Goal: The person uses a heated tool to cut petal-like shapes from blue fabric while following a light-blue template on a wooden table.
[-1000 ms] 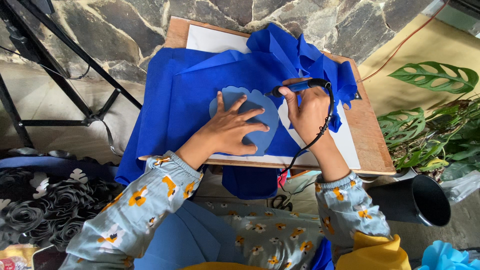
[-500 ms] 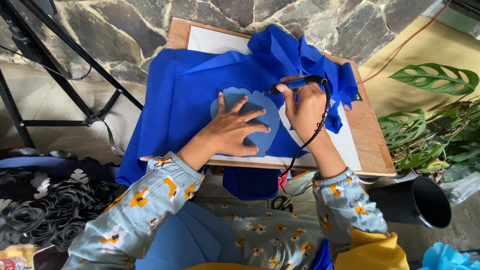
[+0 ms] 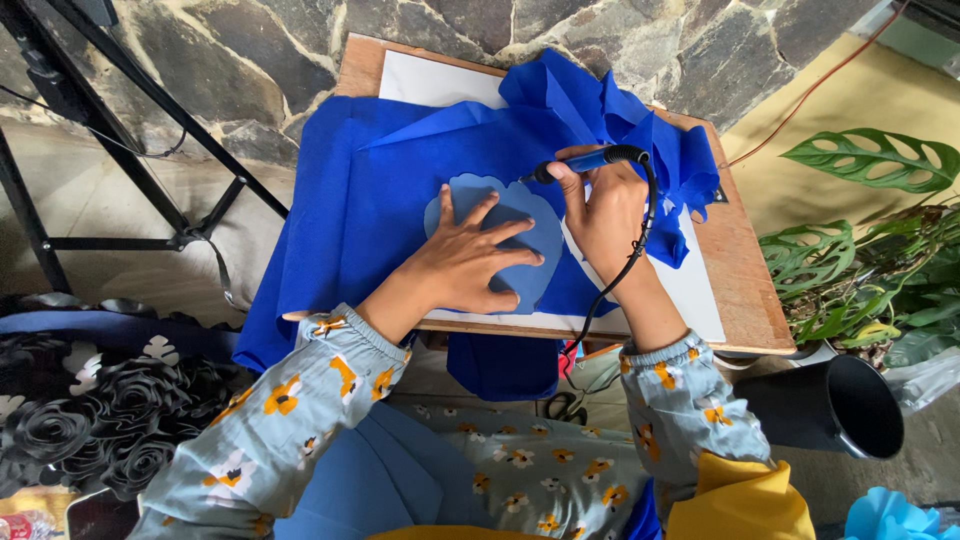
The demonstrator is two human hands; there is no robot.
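You were in the middle of tracing the edge of the light-blue template [image 3: 500, 235], which lay in the centre of the frame on the dark blue fabric [image 3: 370, 190] spread over the wooden surface [image 3: 745, 290]. Your left hand [image 3: 465, 262] lay flat on the template with fingers spread, pinning it and the cloth down. Your right hand [image 3: 605, 205] was closed in a pen-like pinch around the blue corded tool [image 3: 585, 162], its tip touching the template's upper right edge, and the black cord [image 3: 640, 240] ran down past your wrist. By my judgement, the next move called for keeping the left hand firm so the template could not slip, and leading the tip steadily along the scalloped outline; the bunched fabric in the upper right of the frame would need to stay clear of the tip. Compared with a second ago, the tool had tilted lower and its tip had crept a little leftward along the top edge, while your left hand had kept its place on the template. At the lower left of the frame lay black fabric roses [image 3: 90, 410], and at the lower right a black cup [image 3: 850, 410] beside green leaves [image 3: 870, 260].
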